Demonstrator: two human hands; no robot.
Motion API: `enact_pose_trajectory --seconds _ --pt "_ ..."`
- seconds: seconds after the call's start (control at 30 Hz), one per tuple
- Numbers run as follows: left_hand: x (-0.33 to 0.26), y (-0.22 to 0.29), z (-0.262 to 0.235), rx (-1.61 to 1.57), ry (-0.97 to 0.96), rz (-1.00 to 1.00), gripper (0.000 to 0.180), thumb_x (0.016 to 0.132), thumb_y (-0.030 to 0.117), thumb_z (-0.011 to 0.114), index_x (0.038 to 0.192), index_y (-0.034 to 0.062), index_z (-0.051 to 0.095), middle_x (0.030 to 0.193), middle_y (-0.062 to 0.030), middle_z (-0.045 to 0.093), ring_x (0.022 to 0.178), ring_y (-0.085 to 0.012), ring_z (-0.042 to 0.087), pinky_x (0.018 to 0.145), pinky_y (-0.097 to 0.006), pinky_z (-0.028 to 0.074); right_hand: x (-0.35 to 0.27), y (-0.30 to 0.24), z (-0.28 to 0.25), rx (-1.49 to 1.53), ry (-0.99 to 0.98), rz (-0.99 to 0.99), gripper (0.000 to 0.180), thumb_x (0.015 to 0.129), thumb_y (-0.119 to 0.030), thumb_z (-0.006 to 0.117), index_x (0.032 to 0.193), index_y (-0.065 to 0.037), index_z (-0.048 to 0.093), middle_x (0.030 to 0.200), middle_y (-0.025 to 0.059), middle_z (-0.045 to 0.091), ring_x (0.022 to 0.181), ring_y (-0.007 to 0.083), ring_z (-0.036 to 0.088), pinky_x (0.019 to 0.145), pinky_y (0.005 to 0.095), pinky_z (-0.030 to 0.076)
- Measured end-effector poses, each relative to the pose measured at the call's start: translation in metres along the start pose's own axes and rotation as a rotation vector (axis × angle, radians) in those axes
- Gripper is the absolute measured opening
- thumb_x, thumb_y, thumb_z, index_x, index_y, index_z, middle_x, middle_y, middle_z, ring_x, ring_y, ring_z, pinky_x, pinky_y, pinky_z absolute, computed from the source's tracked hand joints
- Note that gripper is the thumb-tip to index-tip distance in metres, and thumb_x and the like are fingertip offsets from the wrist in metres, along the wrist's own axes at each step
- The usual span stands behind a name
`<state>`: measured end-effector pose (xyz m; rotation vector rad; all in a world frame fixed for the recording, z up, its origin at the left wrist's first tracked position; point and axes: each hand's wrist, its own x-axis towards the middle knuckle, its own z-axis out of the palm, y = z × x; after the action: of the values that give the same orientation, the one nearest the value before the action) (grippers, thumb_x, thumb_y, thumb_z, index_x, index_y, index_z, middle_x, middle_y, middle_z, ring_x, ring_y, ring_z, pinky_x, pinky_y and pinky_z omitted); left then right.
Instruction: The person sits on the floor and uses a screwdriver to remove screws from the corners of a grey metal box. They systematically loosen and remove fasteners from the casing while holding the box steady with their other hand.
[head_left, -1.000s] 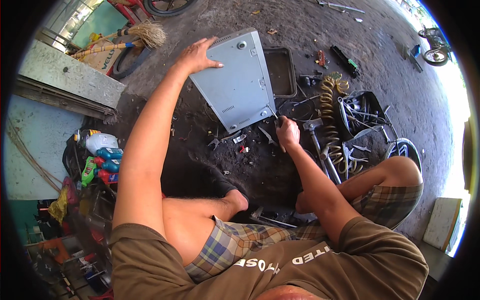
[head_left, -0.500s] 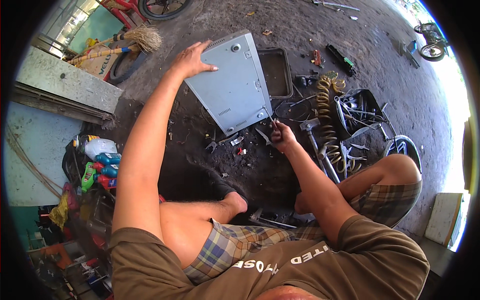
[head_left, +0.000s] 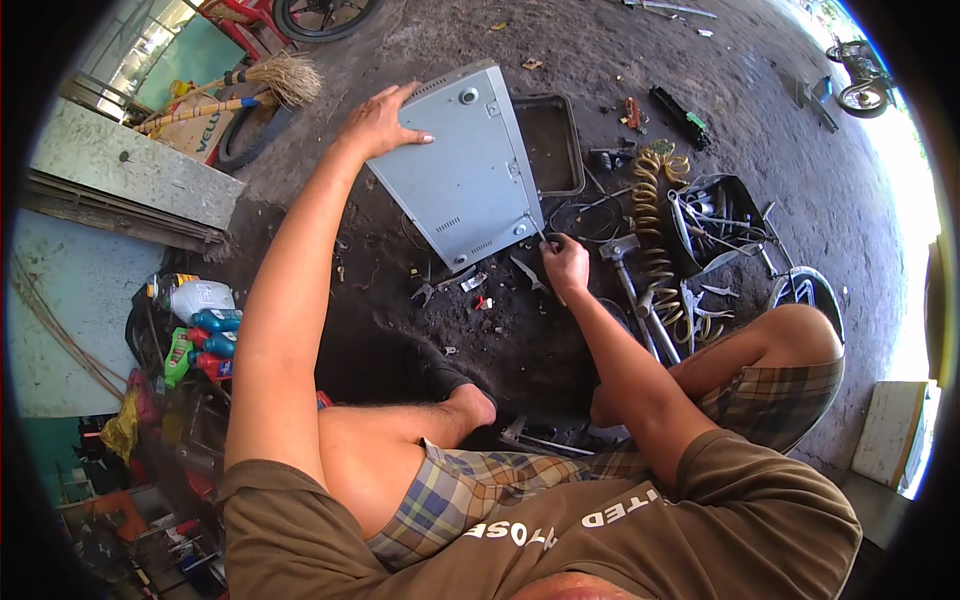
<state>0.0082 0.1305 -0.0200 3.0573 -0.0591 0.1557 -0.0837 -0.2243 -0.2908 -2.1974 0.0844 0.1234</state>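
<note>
A flat silver-grey metal case (head_left: pixel 455 175), like the housing of a disc player, is tilted up in front of me with its footed underside facing me. My left hand (head_left: pixel 383 122) grips its upper left edge, thumb over the underside and fingers behind. At the lower right corner, my right hand (head_left: pixel 567 266) is closed round a screwdriver (head_left: pixel 542 236). Its thin shaft meets the case's edge near a round foot, but the tip is too small to make out. Pliers (head_left: pixel 424 293) and small scraps lie on the dark ground below the case.
A black tray (head_left: pixel 552 145) lies behind the case. To the right are a hammer (head_left: pixel 619 246), a coiled yellow hose (head_left: pixel 650 205) and a black bin of tools (head_left: pixel 712 262). Bottles (head_left: pixel 200 297) stand at left; a straw broom (head_left: pixel 285 78) lies farther back. A motorcycle (head_left: pixel 860 80) stands far right.
My right hand has turned at the wrist, its back now more toward me, with the screwdriver still at the case's corner. The case and my left hand have hardly moved.
</note>
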Motion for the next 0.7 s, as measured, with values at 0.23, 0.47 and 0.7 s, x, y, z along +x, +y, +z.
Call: enact_pose_trajectory --seconds 0.23,0.47,0.7 --pt "0.002 -0.003 -0.002 0.015 -0.046 -0.018 0.118 0.071 0.065 0.092 0.168 0.0196 0.042 0.169 -0.021 0.045 0.153 -0.038 0.048 0.125 -0.051 0.042 0.005 0.006 0.002 -0.031 -0.009 0.094 0.032 0.096 -0.035 0.078 0.109 -0.006 0.078 0.095 0.0226 0.079 0.095 0.0365 0.079 0.082 0.0477 0.06" --pt "0.001 -0.001 -0.003 0.017 -0.072 -0.024 0.117 0.072 0.066 0.091 0.167 0.0188 0.042 0.168 -0.0207 0.046 0.153 -0.038 0.048 0.125 -0.05 0.042 0.031 0.027 -0.005 0.916 -0.434 0.91 0.035 0.097 -0.045 0.079 0.095 -0.01 0.073 0.085 0.0062 0.069 0.068 0.0211 0.061 0.062 0.0413 0.047" --pt "0.002 0.0 -0.003 0.013 -0.059 -0.016 0.117 0.071 0.065 0.091 0.167 0.0182 0.043 0.167 -0.0212 0.047 0.153 -0.0388 0.048 0.125 -0.05 0.042 0.043 0.02 -0.005 -0.199 -0.13 0.134 0.045 0.089 -0.037 0.089 0.096 0.003 0.071 0.086 0.0107 0.072 0.076 0.0243 0.07 0.063 0.0465 0.055"
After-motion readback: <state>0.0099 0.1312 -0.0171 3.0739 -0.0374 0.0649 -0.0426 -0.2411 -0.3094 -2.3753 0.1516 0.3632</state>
